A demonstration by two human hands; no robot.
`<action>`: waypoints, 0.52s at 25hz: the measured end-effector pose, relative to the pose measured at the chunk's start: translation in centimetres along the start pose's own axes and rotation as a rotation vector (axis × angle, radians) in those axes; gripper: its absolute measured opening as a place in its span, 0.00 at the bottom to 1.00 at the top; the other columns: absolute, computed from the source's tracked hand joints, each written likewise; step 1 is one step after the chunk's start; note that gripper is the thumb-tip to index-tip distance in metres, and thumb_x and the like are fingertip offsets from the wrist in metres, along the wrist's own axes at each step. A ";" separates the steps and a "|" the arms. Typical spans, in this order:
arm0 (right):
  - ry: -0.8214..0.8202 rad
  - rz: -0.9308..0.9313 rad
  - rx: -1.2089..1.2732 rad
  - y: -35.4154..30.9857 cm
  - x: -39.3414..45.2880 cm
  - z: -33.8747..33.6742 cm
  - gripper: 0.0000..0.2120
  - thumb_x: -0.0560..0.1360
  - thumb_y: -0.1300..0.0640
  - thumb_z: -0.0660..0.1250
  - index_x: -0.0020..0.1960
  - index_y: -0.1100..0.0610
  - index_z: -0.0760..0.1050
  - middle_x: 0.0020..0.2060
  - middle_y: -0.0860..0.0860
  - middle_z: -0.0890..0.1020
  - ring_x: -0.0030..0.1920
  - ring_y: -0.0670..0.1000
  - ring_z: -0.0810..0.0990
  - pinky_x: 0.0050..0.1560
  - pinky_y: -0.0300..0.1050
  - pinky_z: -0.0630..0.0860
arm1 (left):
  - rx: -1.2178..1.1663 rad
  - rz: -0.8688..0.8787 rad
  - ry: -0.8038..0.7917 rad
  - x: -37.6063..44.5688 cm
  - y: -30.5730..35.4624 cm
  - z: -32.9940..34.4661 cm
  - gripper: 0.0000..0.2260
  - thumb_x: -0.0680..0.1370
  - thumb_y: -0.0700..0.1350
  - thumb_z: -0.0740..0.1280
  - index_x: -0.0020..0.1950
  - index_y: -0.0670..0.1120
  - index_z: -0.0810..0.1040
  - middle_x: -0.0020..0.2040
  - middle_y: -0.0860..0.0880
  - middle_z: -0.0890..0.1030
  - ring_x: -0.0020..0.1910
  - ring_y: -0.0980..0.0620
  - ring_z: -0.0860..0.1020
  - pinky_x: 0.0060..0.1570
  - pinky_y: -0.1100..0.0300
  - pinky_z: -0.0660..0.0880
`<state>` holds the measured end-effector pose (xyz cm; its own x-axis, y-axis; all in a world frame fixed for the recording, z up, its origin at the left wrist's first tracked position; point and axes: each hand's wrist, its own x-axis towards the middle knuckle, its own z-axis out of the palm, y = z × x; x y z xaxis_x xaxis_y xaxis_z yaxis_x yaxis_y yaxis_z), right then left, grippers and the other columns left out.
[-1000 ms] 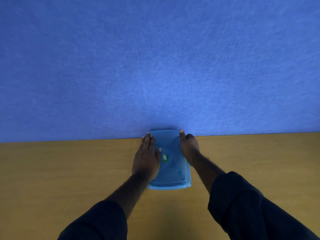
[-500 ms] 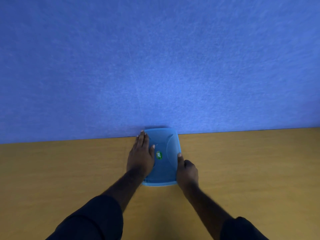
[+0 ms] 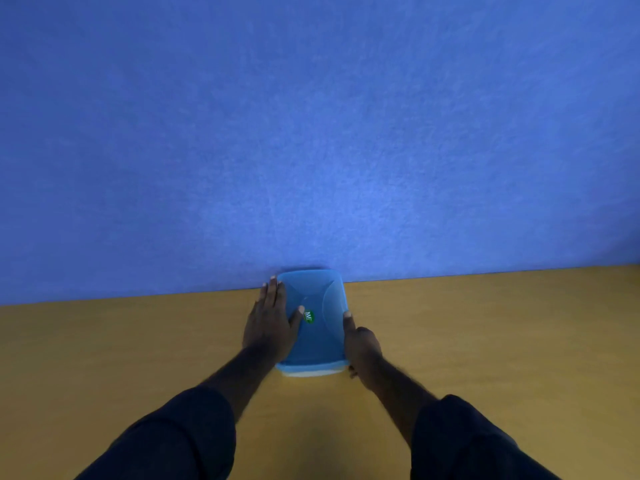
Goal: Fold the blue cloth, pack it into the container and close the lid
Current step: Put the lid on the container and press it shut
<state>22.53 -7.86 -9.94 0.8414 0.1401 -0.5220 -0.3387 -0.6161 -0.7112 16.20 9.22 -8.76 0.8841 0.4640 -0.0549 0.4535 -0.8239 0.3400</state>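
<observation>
A blue translucent container [image 3: 317, 370] stands on the wooden table against the blue wall, its blue lid [image 3: 320, 299] on top with a green sticker [image 3: 310, 317] in the middle. My left hand [image 3: 270, 323] lies flat on the lid's left half, fingers stretched out together. My right hand [image 3: 360, 342] rests against the container's right side near the front corner, thumb along the lid's edge and fingers curled down the side. The blue cloth is not visible; the lid hides the inside.
The yellow-brown wooden table [image 3: 485, 341] spreads to both sides and toward me. A blue felt wall [image 3: 311, 133] rises straight behind the container. Dark sleeves [image 3: 173, 438] cover both forearms at the bottom.
My right hand slid from the lid's far right corner back to the near right side. The left hand stayed flat on the lid.
</observation>
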 end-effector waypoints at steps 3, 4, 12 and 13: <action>0.146 -0.155 -0.228 0.7 -1.1 -2.1 0.34 0.76 0.31 0.49 0.51 0.60 0.75 0.47 0.59 0.83 0.44 0.61 0.82 0.41 0.51 0.78 | 0.132 0.078 0.034 -3.4 -0.4 -0.1 0.36 0.81 0.63 0.53 0.82 0.41 0.53 0.84 0.42 0.54 0.83 0.43 0.51 0.80 0.49 0.51; 0.220 -0.262 -0.316 1.1 -1.6 -2.7 0.30 0.77 0.32 0.50 0.49 0.58 0.74 0.46 0.57 0.83 0.44 0.60 0.81 0.41 0.50 0.77 | 0.180 0.115 0.055 -4.5 -0.5 -0.2 0.37 0.80 0.64 0.51 0.82 0.40 0.54 0.83 0.42 0.55 0.83 0.43 0.52 0.80 0.48 0.50; 0.183 -0.607 -0.528 2.8 -4.7 -4.7 0.26 0.77 0.38 0.60 0.67 0.54 0.71 0.62 0.52 0.79 0.59 0.55 0.78 0.55 0.50 0.77 | 0.125 0.088 0.024 -9.9 -0.3 0.1 0.37 0.81 0.64 0.53 0.82 0.43 0.53 0.84 0.45 0.54 0.83 0.46 0.51 0.79 0.52 0.49; 0.147 -0.582 -0.475 2.9 -4.7 -4.8 0.27 0.77 0.38 0.60 0.69 0.54 0.69 0.64 0.52 0.78 0.61 0.54 0.77 0.56 0.51 0.77 | 0.076 0.060 0.021 -10.1 -0.2 0.1 0.36 0.81 0.63 0.54 0.82 0.44 0.53 0.84 0.46 0.54 0.83 0.47 0.52 0.79 0.53 0.51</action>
<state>19.58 -14.04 -7.24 0.8874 0.4598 -0.0333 0.3660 -0.7465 -0.5556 7.21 4.72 -8.38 0.9078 0.4190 -0.0170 0.4077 -0.8723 0.2699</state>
